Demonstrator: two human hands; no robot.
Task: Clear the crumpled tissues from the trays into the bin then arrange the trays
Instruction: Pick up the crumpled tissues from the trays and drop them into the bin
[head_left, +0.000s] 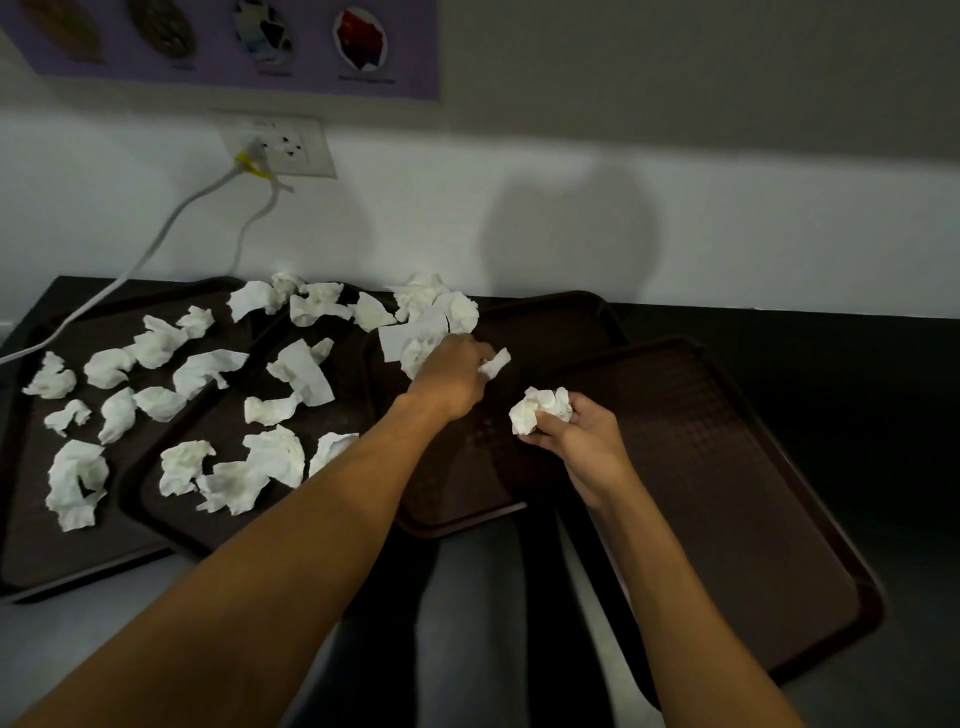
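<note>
Collection step, by my reading: tissues being gathered off the trays, with no bin in view and no arranging begun.

Nearest, the right-hand tray (753, 519) lay bare, overhanging the counter edge toward the person's lap.

Right hand (587, 441) hovered over the seam between that tray and the middle tray (467, 467). Fingers were curled tight round a tissue wad (540, 410), apparently several pieces balled together.

Left hand (452, 376) reached further in, knuckles up, over the far part of the middle tray. Fingers were bent down and closed on a tissue scrap (496, 362) that stuck out past the fingertips. The hand touched the edge of a tissue heap (436, 306) at that tray's far left corner. Whether it gripped more underneath, I could not tell.

Left of the arm, two more trays were loaded: the second tray (150, 519) and the leftmost tray (31, 545), each strewn with loose crumpled tissues (78, 478).

Furthest, a white cable (156, 244) ran to a wall socket (285, 145).

Next move, as I judge it: lift the heap into the closed hands, then carry it to the bin, wherever that stood. Light, springy paper; pieces could drop from an overfull grip.
</note>
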